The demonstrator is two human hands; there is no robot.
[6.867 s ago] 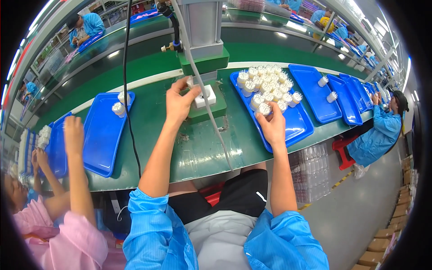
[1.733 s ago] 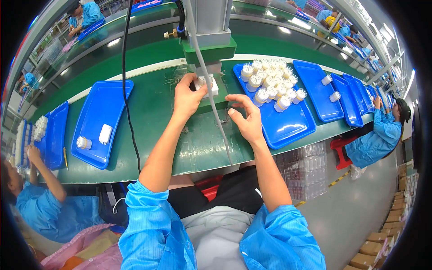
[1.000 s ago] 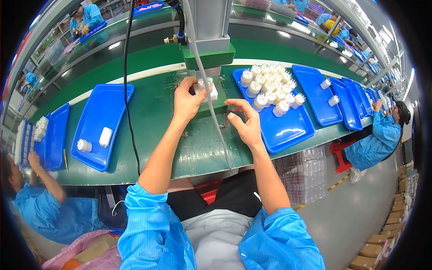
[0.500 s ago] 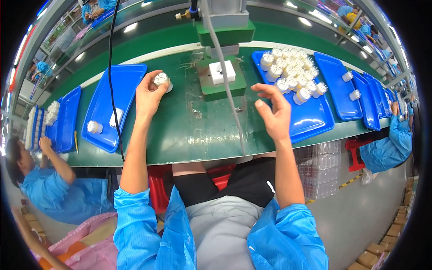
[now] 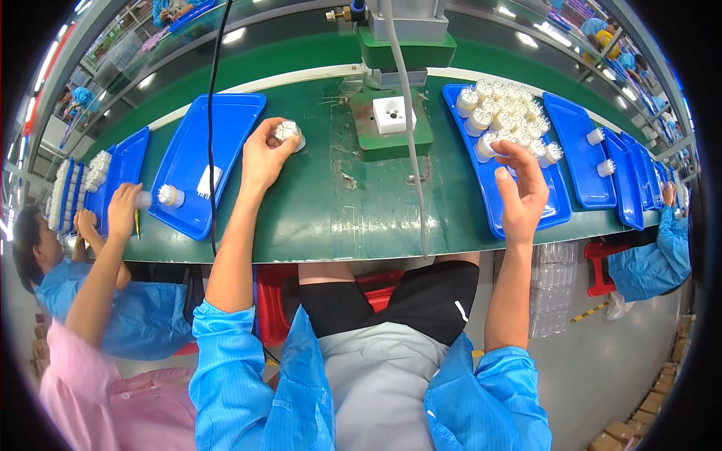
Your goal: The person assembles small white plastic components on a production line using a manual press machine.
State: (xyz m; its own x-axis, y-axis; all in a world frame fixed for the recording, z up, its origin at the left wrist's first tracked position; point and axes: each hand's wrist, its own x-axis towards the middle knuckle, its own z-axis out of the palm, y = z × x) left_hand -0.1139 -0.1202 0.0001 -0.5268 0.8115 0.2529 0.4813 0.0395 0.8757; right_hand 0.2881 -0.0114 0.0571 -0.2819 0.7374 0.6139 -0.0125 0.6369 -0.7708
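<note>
My left hand [image 5: 265, 159] pinches a small white cylindrical plastic part [image 5: 288, 132] with a segmented top, on or just above the green bench beside the left tray. My right hand [image 5: 524, 192] has its fingers apart and holds nothing visible. It hovers over a blue tray [image 5: 547, 218], nearest to the many similar white parts [image 5: 500, 105] clustered there, and hides a few of them. Between my hands, farther back, a white square block [image 5: 392, 115] with a round recess sits on the green base [image 5: 391, 147] of a press.
A blue tray [image 5: 197, 135] on the left holds a white cylindrical part [image 5: 171, 196] and a white pronged piece [image 5: 209, 182]. A black cable [image 5: 213, 135] and a grey hose [image 5: 413, 150] hang in front. More trays [image 5: 575, 150] line the right. Co-workers sit at both sides.
My right hand has moved right, over the clustered parts. My left hand keeps its part. At the left, a pink-sleeved person's hand has risen beside the tray with a small translucent piece.
</note>
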